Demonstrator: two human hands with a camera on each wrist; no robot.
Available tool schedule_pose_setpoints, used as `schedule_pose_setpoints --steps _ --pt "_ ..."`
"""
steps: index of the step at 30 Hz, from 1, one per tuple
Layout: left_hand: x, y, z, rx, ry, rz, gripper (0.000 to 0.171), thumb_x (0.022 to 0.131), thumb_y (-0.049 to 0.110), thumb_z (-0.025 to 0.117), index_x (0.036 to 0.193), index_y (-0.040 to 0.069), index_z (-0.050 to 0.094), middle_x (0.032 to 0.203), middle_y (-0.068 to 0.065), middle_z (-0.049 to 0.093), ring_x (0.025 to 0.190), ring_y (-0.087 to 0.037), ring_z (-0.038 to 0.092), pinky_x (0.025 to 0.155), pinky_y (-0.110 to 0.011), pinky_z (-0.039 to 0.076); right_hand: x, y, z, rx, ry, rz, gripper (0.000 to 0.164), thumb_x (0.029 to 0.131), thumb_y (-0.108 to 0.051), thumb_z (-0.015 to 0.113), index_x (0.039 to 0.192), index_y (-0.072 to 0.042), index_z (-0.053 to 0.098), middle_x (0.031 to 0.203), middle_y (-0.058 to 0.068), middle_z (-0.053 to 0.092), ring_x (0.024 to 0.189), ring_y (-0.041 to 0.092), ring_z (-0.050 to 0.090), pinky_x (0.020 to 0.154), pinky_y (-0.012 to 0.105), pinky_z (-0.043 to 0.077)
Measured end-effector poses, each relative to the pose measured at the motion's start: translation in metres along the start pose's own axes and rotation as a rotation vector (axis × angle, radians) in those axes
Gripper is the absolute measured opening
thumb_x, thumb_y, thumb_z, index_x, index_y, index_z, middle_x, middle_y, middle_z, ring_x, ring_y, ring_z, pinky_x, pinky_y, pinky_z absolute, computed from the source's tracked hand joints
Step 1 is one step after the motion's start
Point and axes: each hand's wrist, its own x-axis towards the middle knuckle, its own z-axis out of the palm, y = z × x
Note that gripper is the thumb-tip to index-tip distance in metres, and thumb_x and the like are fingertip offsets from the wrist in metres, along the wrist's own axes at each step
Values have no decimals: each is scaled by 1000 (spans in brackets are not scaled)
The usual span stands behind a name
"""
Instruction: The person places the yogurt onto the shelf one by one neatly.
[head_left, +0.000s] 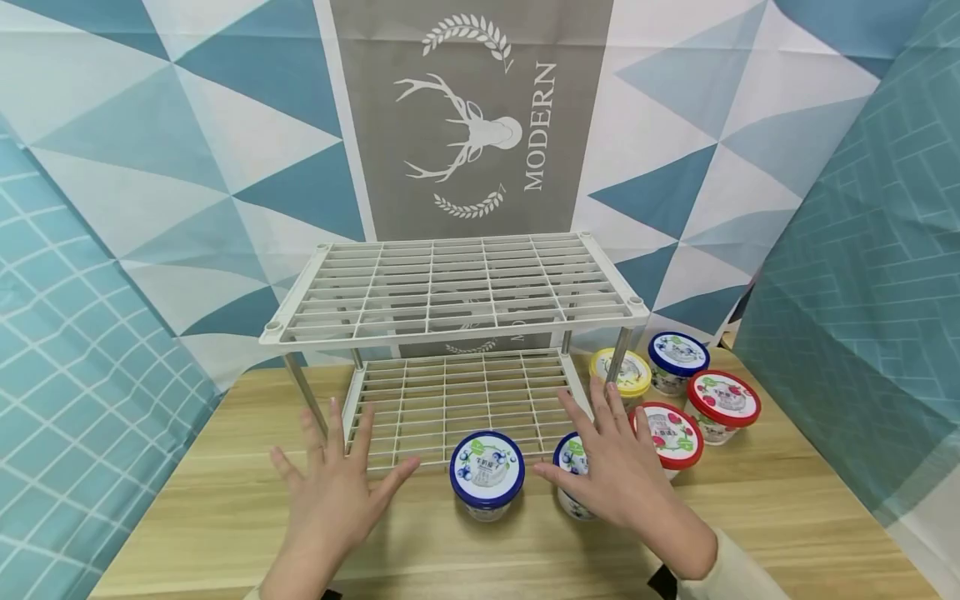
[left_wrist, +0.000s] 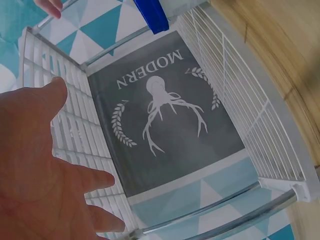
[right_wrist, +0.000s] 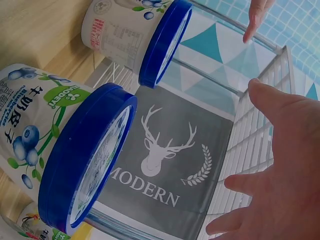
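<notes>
Both hands hover over the front of the table with fingers spread, holding nothing. In the head view my left hand [head_left: 330,492] is before the left front post of a white two-tier rack [head_left: 457,329]. My right hand [head_left: 618,467] is above a blue-lidded blueberry tub [head_left: 573,500], partly covering it; the right wrist view shows that tub [right_wrist: 30,135] close beside the hand. Between the hands stands another blue-lidded tub [head_left: 487,475], upright at the rack's front edge. Whether the right hand touches its tub is not clear.
Right of the rack stand a yellow-lidded tub [head_left: 621,372], a blue-lidded tub [head_left: 677,362] and two red-lidded tubs, one nearer [head_left: 671,435] and one farther right [head_left: 722,406]. Patterned cloth [head_left: 247,125] hangs behind and at both sides of the wooden table [head_left: 202,508].
</notes>
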Motion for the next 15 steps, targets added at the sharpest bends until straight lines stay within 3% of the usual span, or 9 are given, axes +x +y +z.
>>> schedule_pose_setpoints --steps 6,12,15 --pt "1 -7 1 6 -8 -7 92 83 75 39 150 16 19 153 -28 0 137 -51 -13 93 -77 -14 1 2 1 -16 -3 0 95 71 -88 34 148 -34 25 157 15 13 143 41 12 104 70 14" --pt "1 -19 0 29 16 -13 93 82 74 41 150 16 18 151 -33 4 135 -58 -2 91 -81 -3 0 7 0 -16 -24 18 97 69 -88 38 147 -31 28 156 16 14 143 40 12 103 71 16" --pt "0 -27 1 2 63 -24 93 83 72 44 151 15 15 150 -34 7 134 -59 0 90 -82 2 -1 12 0 -11 -50 35 100 67 -89 39 147 -28 30 156 17 17 142 41 14 103 71 14"
